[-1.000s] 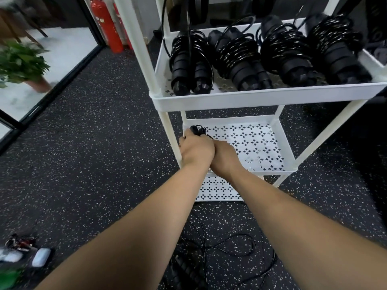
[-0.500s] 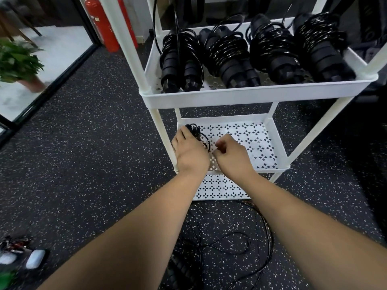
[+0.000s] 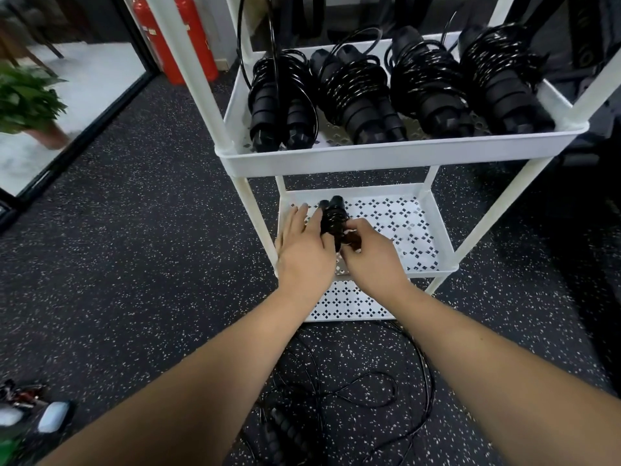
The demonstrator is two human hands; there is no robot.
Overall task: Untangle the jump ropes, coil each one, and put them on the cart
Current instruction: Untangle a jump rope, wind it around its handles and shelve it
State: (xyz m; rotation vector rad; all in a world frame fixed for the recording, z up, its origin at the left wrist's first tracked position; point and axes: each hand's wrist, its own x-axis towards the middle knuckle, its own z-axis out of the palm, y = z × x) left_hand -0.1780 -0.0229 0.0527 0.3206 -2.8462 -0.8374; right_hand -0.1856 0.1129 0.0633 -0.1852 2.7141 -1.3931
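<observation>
White cart (image 3: 386, 159) is carrying four stowed coils (image 3: 356, 95) on its top shelf. Loose rope (image 3: 363, 388) is lying tangled on the floor in front of the cart. Left hand (image 3: 302, 250), fingers near straight, is pressing the coiled jump rope (image 3: 332, 215) on the cart's middle shelf. Right hand (image 3: 373, 257) is pinching its near end. Probably light, with a springy cord, so gripping both stiff handles together looks safest.
</observation>
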